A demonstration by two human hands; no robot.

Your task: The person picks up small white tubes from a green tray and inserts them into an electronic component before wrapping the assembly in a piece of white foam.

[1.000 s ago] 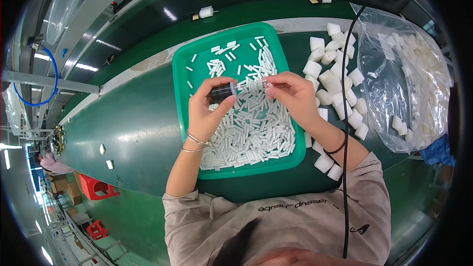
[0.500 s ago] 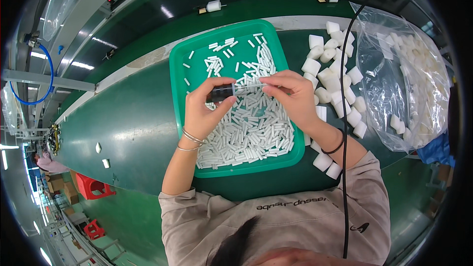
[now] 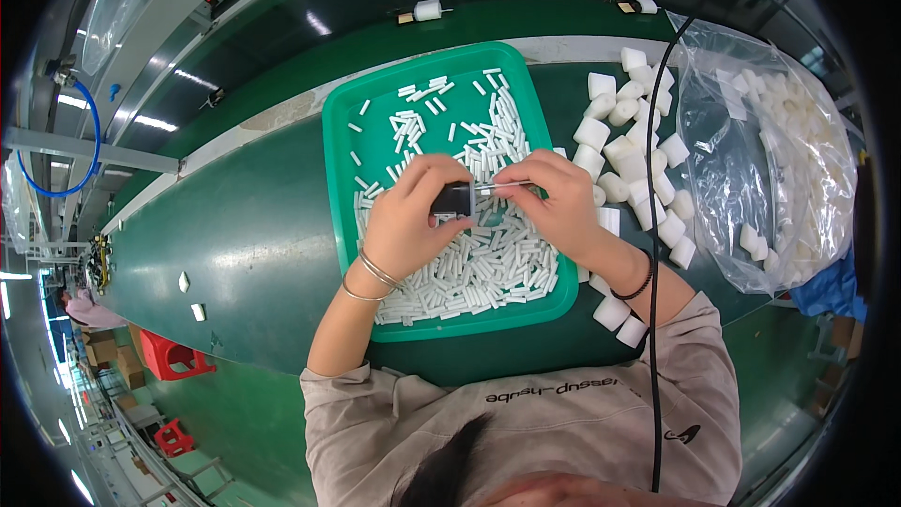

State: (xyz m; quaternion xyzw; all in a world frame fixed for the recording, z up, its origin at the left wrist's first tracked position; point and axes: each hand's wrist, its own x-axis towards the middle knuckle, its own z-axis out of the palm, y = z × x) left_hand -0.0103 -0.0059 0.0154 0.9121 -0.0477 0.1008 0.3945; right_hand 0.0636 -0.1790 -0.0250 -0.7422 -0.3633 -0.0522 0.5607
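Observation:
My left hand (image 3: 413, 211) is closed around a black block-shaped part (image 3: 454, 199) with a pale end face, which looks like a small motor. From it a thin metal shaft (image 3: 514, 184) points right, with a short white piece on it near the black body. The thumb and fingers of my right hand (image 3: 558, 202) pinch along that shaft; exactly what lies under the fingertips is hidden. Both hands are above a green plastic tray (image 3: 340, 164) holding many short white tubes (image 3: 488, 272), heaped thickest at the near side.
White foam cylinders (image 3: 624, 155) lie right of the tray, beside a clear plastic bag (image 3: 741, 188) of more. A black cable (image 3: 654, 319) hangs across the right side. Beyond the tray, a black part with a white cylinder (image 3: 427, 10) rests on a green strip.
My left hand has shifted right and turned the black part, bringing its body closer to my right fingers. Farther back, the parts on the green strip have moved slightly right.

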